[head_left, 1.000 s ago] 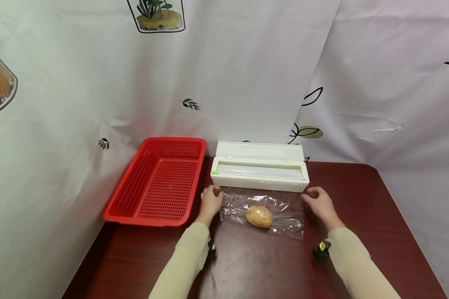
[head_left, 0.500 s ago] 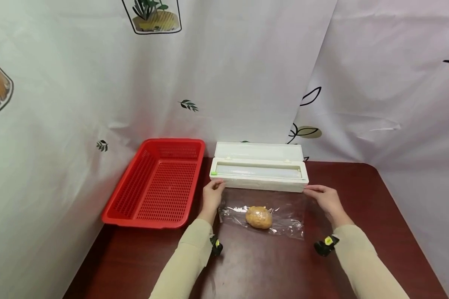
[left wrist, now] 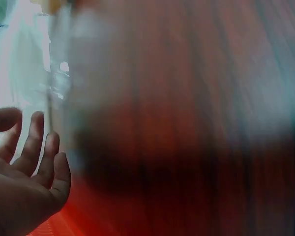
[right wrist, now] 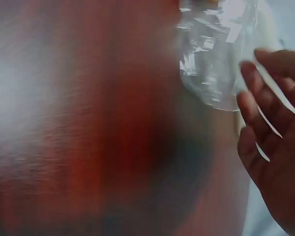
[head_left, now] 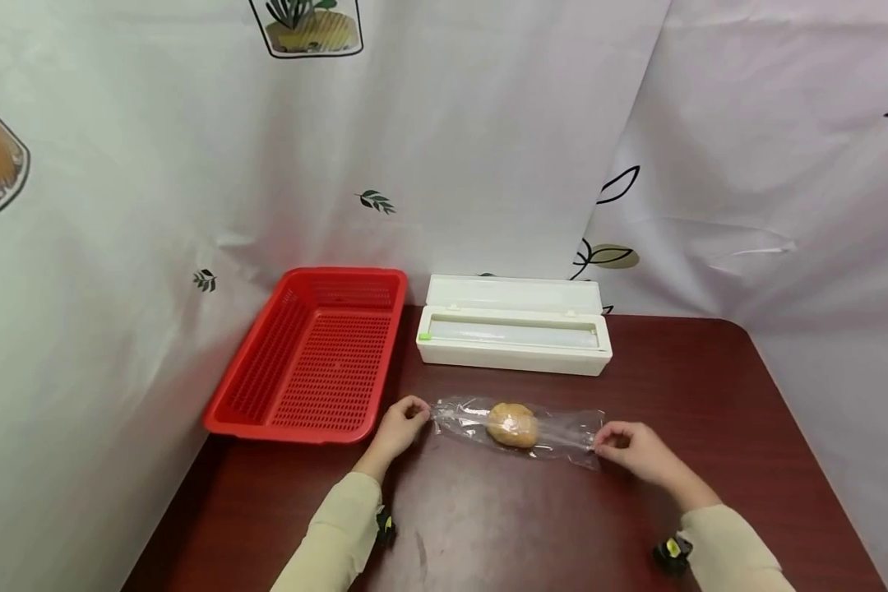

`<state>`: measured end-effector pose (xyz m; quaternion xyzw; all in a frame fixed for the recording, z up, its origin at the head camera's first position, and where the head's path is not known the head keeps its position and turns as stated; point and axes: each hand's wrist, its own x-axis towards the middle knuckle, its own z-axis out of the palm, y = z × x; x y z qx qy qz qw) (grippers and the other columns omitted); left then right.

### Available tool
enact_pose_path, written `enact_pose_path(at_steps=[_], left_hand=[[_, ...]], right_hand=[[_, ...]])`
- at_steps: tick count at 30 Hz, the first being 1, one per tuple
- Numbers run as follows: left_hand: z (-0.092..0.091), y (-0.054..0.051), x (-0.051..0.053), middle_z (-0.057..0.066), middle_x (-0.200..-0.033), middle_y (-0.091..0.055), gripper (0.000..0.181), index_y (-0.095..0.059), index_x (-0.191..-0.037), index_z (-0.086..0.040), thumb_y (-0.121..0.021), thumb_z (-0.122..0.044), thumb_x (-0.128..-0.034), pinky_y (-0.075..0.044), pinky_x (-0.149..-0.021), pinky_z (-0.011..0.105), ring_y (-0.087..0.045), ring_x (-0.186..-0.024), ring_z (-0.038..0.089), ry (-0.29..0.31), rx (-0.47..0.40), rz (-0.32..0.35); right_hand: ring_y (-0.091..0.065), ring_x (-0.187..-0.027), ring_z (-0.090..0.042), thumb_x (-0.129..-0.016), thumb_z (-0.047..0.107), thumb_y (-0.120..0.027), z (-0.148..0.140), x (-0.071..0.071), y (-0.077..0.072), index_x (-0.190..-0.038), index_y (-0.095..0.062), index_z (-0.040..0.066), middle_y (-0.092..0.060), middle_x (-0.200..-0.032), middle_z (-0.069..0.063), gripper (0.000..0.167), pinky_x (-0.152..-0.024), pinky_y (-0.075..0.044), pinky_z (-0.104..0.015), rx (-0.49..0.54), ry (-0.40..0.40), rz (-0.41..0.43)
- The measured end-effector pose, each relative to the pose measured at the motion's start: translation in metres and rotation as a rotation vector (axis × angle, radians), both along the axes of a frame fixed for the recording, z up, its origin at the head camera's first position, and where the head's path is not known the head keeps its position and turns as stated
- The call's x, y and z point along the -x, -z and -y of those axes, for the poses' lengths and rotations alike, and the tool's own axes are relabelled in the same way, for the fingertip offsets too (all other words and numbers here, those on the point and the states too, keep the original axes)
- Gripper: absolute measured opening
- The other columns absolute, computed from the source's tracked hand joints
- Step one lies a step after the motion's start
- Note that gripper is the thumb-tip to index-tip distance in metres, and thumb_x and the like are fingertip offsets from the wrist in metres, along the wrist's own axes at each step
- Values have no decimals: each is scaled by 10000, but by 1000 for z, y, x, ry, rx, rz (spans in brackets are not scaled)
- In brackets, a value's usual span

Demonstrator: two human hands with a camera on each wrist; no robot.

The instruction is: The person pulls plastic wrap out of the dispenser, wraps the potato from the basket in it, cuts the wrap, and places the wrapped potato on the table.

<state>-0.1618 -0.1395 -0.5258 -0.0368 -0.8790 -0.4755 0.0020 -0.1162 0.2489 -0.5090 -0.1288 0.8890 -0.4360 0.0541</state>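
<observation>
A yellowish round item [head_left: 513,425], potato-like, lies on the table inside clear plastic film [head_left: 466,415] that stretches out to both sides of it. My left hand [head_left: 400,427] pinches the film's left end between thumb and index finger. At the other end, my right hand [head_left: 636,450] pinches the film the same way. In the left wrist view the left hand [left wrist: 32,182] has its other fingers loosely bent. The right wrist view shows the right hand [right wrist: 278,118] beside the shiny film [right wrist: 211,59].
Behind the film stands a white wrap dispenser [head_left: 514,356], lid raised, with a roll inside and a green slider [head_left: 424,336] at its left. A red perforated basket [head_left: 373,378] sits at the left on the dark red table [head_left: 518,526]. Patterned white sheeting hangs behind.
Both hands have come away from the dispenser's front edge towards me, bringing the film's far edge over the round item. The film is now a narrower strip, gathered at its ends.
</observation>
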Motion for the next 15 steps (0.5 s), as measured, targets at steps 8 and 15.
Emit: enact_pose_path(at_steps=[8,15], left_hand=[[-12,8,-3,15,-780,-514,79,-626,-770,-152,-704,-139,-763,-371,-733,402,-449,-835,246,75,482,-134],[-19,11,1,31,-942,-534,228,-590,-902,-174,-730,-89,-744,-371,-738,388,-453,-910,256,150,547,-234]], right_hand=[[-476,-741,-109,-777,165,-728,25,0,22,-670,-677,209,-550,-728,129,127,-662,-433,-288,-329,-11,-215],[-408,-734,-192,-720,205,-779,38,4,20,-626,-526,166,-463,-739,24,273,-614,-360,-326,-381,169,-135]])
